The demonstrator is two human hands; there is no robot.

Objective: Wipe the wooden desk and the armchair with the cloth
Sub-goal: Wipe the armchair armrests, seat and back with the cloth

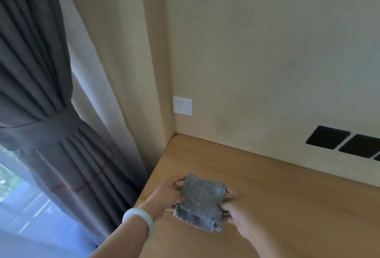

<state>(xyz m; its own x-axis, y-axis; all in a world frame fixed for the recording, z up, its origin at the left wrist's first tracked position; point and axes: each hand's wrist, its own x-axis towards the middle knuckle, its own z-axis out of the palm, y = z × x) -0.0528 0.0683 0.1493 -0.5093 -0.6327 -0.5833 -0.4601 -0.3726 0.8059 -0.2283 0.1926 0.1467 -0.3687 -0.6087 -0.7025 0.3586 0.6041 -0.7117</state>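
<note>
Meanwhile, my left hand (164, 194) and right hand (236, 212) pinched the folded grey cloth (200, 202) above the wooden desk (287, 206).

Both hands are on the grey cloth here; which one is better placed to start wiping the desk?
Probably the right hand: it grips the cloth well over the wooden desk, whose visible surface runs off to its side. The left hand holds the opposite side at the desk's edge by the curtain.
</note>
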